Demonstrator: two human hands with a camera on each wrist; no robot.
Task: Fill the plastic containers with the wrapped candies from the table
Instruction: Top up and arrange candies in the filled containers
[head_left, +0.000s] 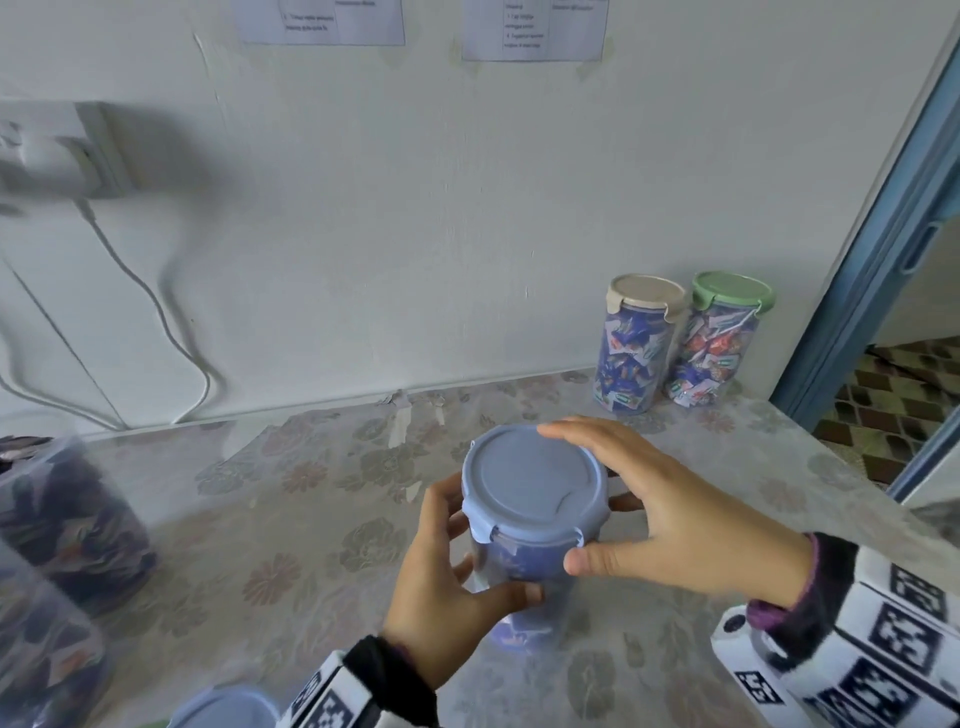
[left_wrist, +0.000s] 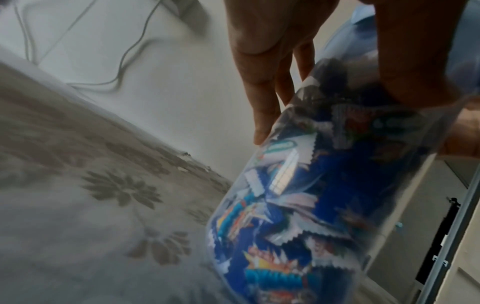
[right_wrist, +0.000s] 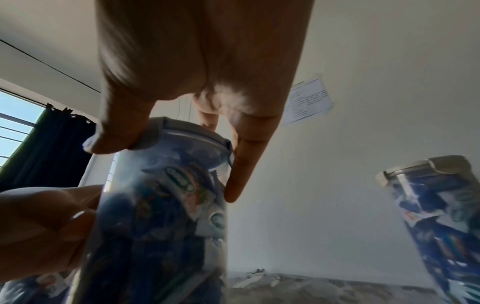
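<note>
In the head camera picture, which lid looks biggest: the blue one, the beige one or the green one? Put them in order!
1. Blue lid, clearly the largest, though it is also nearest the camera, so part of that is closeness.
2. and 3. Beige lid and green lid look about alike; I would not rank them.

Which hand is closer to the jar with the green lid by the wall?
Right. The right hand is on the blue lid on the side facing the green-lidded jar. The left hand grips the blue-lidded jar's body on the far side, farther away.
</note>
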